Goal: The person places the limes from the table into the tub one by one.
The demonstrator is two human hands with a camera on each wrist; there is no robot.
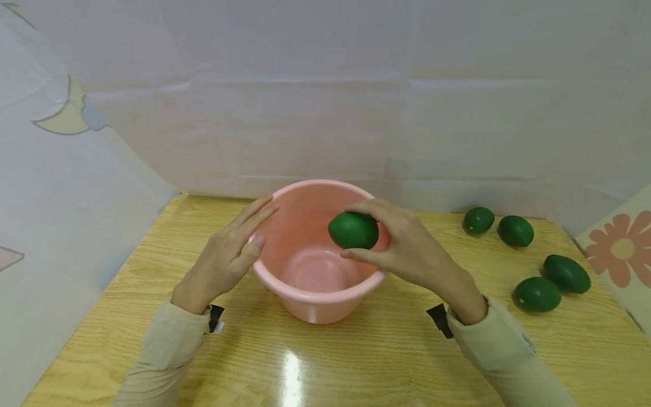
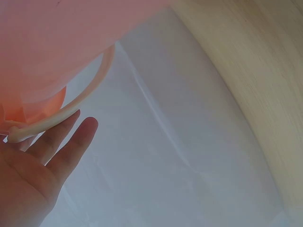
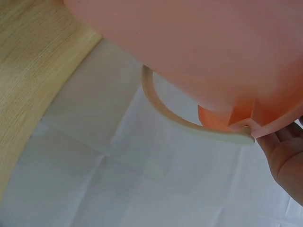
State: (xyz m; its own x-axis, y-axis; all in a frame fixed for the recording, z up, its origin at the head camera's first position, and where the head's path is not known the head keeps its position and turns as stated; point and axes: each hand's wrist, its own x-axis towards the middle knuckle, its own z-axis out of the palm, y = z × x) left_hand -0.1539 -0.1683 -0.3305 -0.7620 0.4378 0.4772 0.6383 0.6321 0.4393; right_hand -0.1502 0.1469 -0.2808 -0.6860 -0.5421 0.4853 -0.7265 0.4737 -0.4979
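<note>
A pink plastic bucket (image 1: 315,297) stands on the wooden table between my hands. My right hand (image 1: 412,243) holds a dark green oval fruit (image 1: 353,230) with pointed ends, over the bucket's opening at its right side, thumb below and fingers above. My left hand (image 1: 224,254) rests against the bucket's left rim with its fingers extended. In the left wrist view its fingers (image 2: 71,149) lie beside the bucket's pale handle (image 2: 92,87). The right wrist view shows part of my right hand (image 3: 286,158) by the handle's end; the fruit is hidden there.
To the right on the table (image 1: 396,350) lie several more green fruits, among them a near one (image 1: 537,294), one behind it (image 1: 567,273) and a far one (image 1: 478,220). A pale cloth wall (image 1: 305,130) closes off the back.
</note>
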